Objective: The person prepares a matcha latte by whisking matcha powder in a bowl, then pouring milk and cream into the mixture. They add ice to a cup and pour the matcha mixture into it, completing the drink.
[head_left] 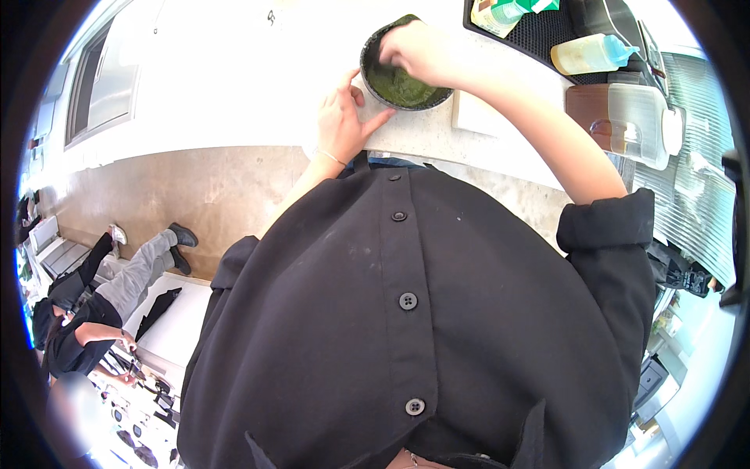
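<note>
A dark speckled bowl (404, 107) stands on the pale counter (246, 94) in front of me, with green, matcha-like liquid (404, 88) inside. My right hand (419, 53) reaches over the bowl's rim with its fingers curled downward. Whatever it grips inside is blurred and hidden by the fingers, so I cannot tell what it is. My left hand (345, 114) is at the bowl's near left side, thumb and fingers spread around the rim, the thumb tip close to its lower edge.
At right are a squeeze bottle (586, 54) with a blue cap, a plastic jug (621, 120) of brown liquid, and a green-and-white carton (498, 14) on a black mat (542, 47). A white board (474, 114) lies beside the bowl. People work at the lower left.
</note>
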